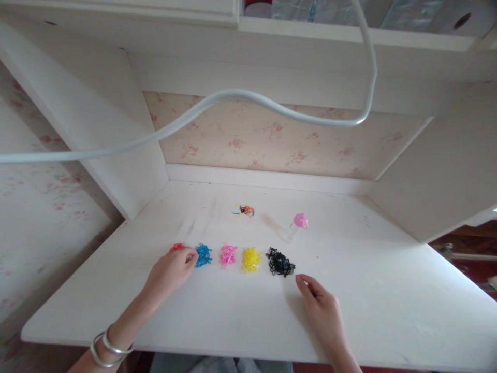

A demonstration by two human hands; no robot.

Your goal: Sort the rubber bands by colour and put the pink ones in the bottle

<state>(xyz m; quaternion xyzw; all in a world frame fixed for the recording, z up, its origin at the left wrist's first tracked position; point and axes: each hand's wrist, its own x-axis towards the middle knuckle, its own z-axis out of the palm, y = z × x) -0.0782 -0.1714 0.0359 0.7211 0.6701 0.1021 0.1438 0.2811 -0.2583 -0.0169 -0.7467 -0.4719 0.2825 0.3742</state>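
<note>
Small rubber bands lie sorted by colour in a row on the white desk (240, 311). The blue pile (203, 255), pink pile (228, 256), yellow pile (251, 259) and black pile (280, 262) show fully. My left hand (173, 269) partly covers the red pile (177, 246); its fingers are pinched together at the left edge of the blue bands. Just right of the black pile, my right hand (320, 308) hovers with thumb and index finger closed. Whatever either pinch holds is too small or hidden to make out.
Behind the row lies a small mixed-colour heap (247, 210) of bands. A clear container with a pink top (300, 221) stands at the back right. A white cable (240, 94) crosses the upper view, below a shelf (349, 32). Side panels bound the desk.
</note>
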